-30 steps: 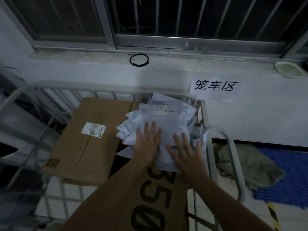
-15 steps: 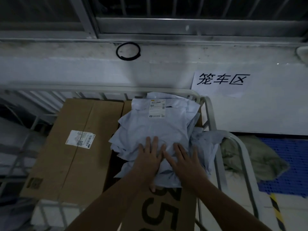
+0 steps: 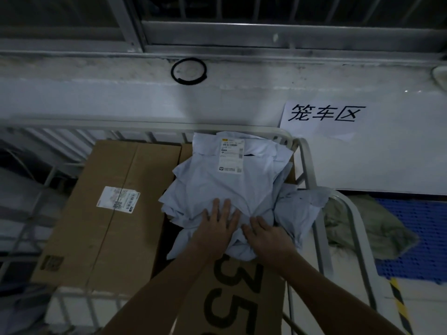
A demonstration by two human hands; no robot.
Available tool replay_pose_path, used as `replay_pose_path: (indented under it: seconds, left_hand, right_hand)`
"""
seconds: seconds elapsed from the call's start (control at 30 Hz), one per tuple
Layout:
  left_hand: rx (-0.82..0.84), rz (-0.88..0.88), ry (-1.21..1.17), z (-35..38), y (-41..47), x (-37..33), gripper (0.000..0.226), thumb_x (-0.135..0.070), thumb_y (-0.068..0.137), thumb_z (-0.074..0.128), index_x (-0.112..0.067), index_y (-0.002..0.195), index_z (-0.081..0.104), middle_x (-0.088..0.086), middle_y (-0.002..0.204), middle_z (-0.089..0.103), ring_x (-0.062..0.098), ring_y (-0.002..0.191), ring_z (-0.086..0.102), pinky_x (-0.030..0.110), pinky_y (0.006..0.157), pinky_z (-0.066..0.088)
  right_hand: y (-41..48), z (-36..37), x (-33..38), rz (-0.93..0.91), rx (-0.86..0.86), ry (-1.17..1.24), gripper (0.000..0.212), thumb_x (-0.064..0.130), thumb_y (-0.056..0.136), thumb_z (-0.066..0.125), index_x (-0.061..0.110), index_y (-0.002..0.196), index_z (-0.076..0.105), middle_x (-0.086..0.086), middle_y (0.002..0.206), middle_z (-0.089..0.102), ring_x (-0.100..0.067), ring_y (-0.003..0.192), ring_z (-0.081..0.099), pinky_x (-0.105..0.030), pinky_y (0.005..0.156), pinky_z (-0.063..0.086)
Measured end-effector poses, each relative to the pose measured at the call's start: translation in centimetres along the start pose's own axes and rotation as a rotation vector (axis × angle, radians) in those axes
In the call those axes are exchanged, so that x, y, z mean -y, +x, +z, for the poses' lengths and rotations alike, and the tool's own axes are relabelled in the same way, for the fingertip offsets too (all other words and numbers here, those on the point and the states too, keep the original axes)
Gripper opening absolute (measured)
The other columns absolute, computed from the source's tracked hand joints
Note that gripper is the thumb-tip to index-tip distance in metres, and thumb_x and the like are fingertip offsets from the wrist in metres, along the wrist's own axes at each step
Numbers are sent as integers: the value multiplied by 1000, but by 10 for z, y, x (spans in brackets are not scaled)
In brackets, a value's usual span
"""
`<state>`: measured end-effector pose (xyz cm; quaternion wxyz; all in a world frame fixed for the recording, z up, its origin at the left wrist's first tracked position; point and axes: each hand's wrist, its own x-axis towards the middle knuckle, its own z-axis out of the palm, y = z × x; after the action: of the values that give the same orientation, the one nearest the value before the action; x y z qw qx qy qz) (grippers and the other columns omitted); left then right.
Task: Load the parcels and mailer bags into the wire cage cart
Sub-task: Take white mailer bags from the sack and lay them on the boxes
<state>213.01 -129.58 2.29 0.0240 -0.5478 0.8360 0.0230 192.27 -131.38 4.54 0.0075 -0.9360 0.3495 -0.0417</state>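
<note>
A heap of pale grey mailer bags lies inside the wire cage cart, on top of a cardboard box printed with large black digits. The top bag carries a white shipping label. My left hand lies flat on the near part of the heap with its fingers straight. Beside it, my right hand presses on the heap, fingers bent a little into the plastic. A large brown parcel with a white label fills the cart's left side.
A white wall with a paper sign stands right behind the cart. A green cloth and a blue plastic pallet lie on the floor to the right. One bag hangs over the cart's right rail.
Both hands have slid back toward me along the heap and closer together. The view has tilted down, so the top bag's label now shows fully.
</note>
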Motion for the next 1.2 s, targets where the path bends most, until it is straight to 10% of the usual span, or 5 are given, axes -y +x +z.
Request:
replay_pose_path:
  seconds: [0.23,0.7,0.83,1.03,1.2]
  left_hand:
    - [-61,22,57,-32,-37,-14,52,-38,109,20,-4,143,41,30,140,51,52,119,57,57,77,57]
    - [-88,88,-51,-85,-152,-54,61,-39,91,35,-2,139,38,27,137,55,49,117,59,56,72,58]
    - [-55,93,-98,-117,-160,-43,91,-51,70,73,-3,139,37,25,138,56,45,115,62,52,73,60]
    - [-198,96,101,-114,-216,-57,45,-25,102,24,-3,138,41,25,138,56,49,116,60,56,75,57]
    - [-11,29,86,-45,-273,-92,48,-25,106,21,-11,134,57,22,142,54,53,128,44,62,79,55]
  right_hand:
    - [-24,-27,32,-4,-113,-12,36,28,77,75,7,106,73,-17,98,71,-28,79,71,-32,40,52]
    - [-96,-84,138,13,-204,-187,40,28,86,44,12,116,65,-16,107,73,-33,95,73,-39,58,58]
    - [-84,-126,155,16,-194,-259,45,22,83,40,10,109,76,-18,106,73,-34,90,73,-40,53,60]
    - [-124,-119,199,12,-220,-221,55,25,70,78,11,123,68,-18,119,69,-34,103,71,-42,69,59]
    - [-175,-52,247,61,-188,-152,28,21,106,36,15,119,60,-12,109,74,-31,97,73,-42,63,60]
